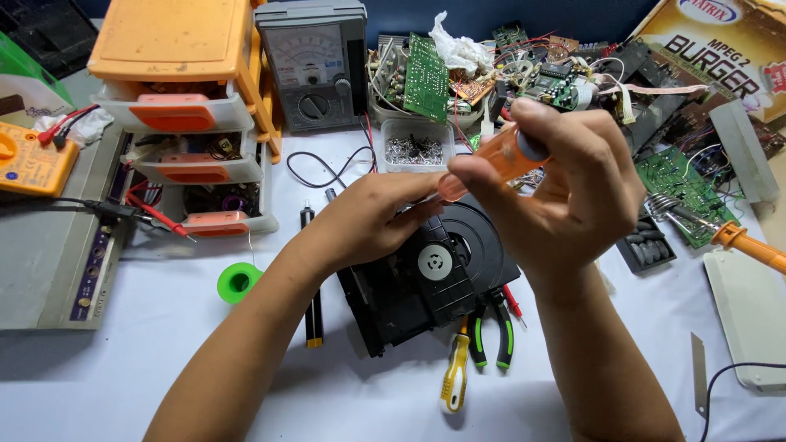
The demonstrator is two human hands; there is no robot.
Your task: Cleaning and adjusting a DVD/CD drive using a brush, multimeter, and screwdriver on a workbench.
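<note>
A black disc-drive mechanism [434, 278] with a round white hub lies on the white table in front of me. My left hand [368, 217] rests on its upper left edge, fingers curled against it. My right hand [573, 176] hovers above the drive and grips a screwdriver with a clear orange handle [491, 164], the handle pointing down-left toward the drive. The screwdriver's tip is hidden behind my left hand.
Green-handled pliers [491, 331] and a yellow-handled screwdriver [455, 372] lie by the drive's near edge. A green solder spool [237, 282], an orange drawer unit [188, 115], an analogue meter [315, 65], a tray of screws [416, 147], circuit boards [679, 184] and a soldering iron [737, 237] surround it.
</note>
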